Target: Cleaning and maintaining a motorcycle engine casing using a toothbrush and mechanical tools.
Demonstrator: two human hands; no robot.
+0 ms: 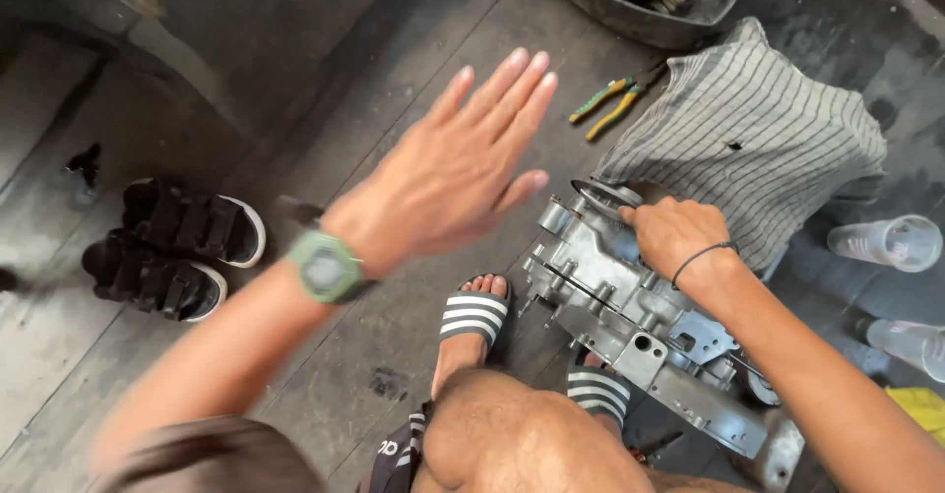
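Observation:
My left hand point(461, 168) hovers flat above the dark floor, fingers spread and empty, with a green watch point(326, 266) on the wrist. My right hand point(675, 234) is closed on the upper edge of a grey metal engine casing point(630, 326) that lies on the floor by my sandalled feet point(474, 318). A thin black band sits on the right wrist. A round part point(602, 196) at the casing's top end sits just left of my right fingers.
A striped grey cloth point(753, 134) lies behind the casing. Green-and-yellow-handled pliers point(612, 104) rest beside it, below a metal basin point(650, 6). Black sandals point(172, 247) stand at left. Two clear plastic cups point(886, 242) lie at right.

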